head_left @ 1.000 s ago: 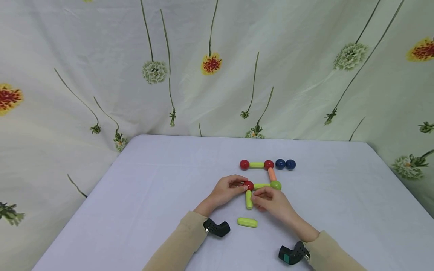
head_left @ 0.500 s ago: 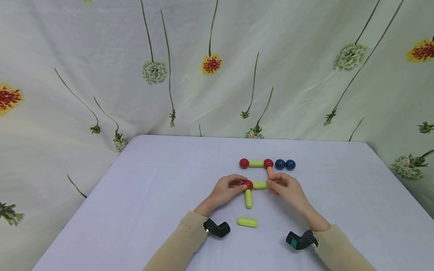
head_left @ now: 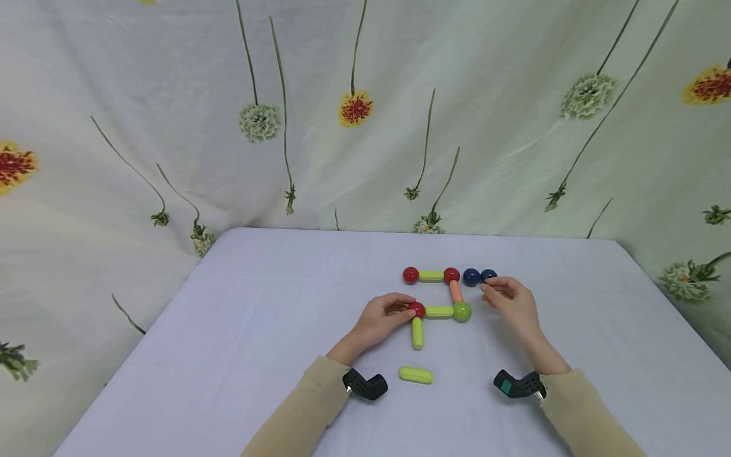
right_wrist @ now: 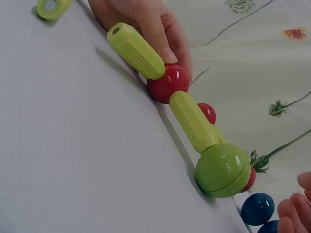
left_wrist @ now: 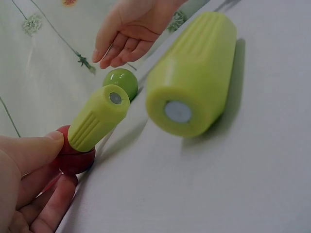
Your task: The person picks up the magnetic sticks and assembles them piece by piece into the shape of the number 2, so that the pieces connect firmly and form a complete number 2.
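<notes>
My left hand (head_left: 381,320) pinches a red ball (head_left: 418,310) between thumb and fingers. From this ball one yellow-green rod (head_left: 418,334) points toward the front, and another yellow-green rod (head_left: 439,311) runs right to a green ball (head_left: 462,311). An orange rod (head_left: 456,291) leads from there back to a second red ball (head_left: 451,275), which a further yellow-green rod (head_left: 431,276) joins to a third red ball (head_left: 410,275). My right hand (head_left: 516,309) reaches to the outer blue ball (head_left: 488,275), fingertips overlapping its front edge, fingers loosely bent.
Another blue ball (head_left: 471,277) sits between the outer one and the second red ball. A loose yellow-green rod (head_left: 416,375) lies nearer the front; a metal disc (left_wrist: 178,111) shows in its end. Behind the white table (head_left: 274,304) hangs a flowered cloth (head_left: 320,152).
My right hand has left the front rod, passed over the green ball and moved back and right to the outer blue ball. My left hand stays on the red ball.
</notes>
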The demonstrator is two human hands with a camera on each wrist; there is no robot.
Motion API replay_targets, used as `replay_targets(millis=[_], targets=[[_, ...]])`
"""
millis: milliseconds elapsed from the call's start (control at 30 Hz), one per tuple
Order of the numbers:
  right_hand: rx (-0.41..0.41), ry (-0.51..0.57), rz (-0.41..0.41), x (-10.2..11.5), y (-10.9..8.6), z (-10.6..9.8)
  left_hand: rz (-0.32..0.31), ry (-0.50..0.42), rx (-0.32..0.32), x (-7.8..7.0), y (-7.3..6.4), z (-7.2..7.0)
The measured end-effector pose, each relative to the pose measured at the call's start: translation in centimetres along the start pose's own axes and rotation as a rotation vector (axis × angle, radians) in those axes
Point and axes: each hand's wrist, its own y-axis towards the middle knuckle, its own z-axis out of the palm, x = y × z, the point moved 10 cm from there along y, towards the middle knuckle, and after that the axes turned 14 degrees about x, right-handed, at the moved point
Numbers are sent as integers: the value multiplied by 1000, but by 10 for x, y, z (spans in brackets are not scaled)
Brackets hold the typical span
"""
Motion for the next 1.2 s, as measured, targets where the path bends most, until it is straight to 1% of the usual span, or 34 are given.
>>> replay_targets(millis=[167, 300, 467, 600, 700, 767, 867, 1000, 1100, 1200], targets=[[-62, -18, 20, -9, 4, -13, -5, -10, -4, 0, 1, 0], [-103, -27, 28, -15, 8, -21, -19, 3, -1, 1, 2, 0], [-136, -36, 39, -23, 13, -26, -20, 22, -3, 2, 2, -1], [-140, -35, 50, -29, 16, -27, -23, 19, -1, 3, 3, -1], [-127, -29, 48, -34, 19, -24, -31, 15, 1, 4, 3, 0], [-111, -28, 30, -36, 21, -22, -32, 11, 2, 4, 3, 0], [-78, -61, -17, -35, 24, -18, -28, 10, 0, 4, 3, 0], [-20, -140, -88, -30, 28, -13, -24, 10, -1, 4, 3, 0], [18, -174, -106, -29, 29, -11, -24, 8, 1, 4, 3, 0], [48, -186, -105, -30, 30, -10, -22, 10, 0, 4, 3, 0]])
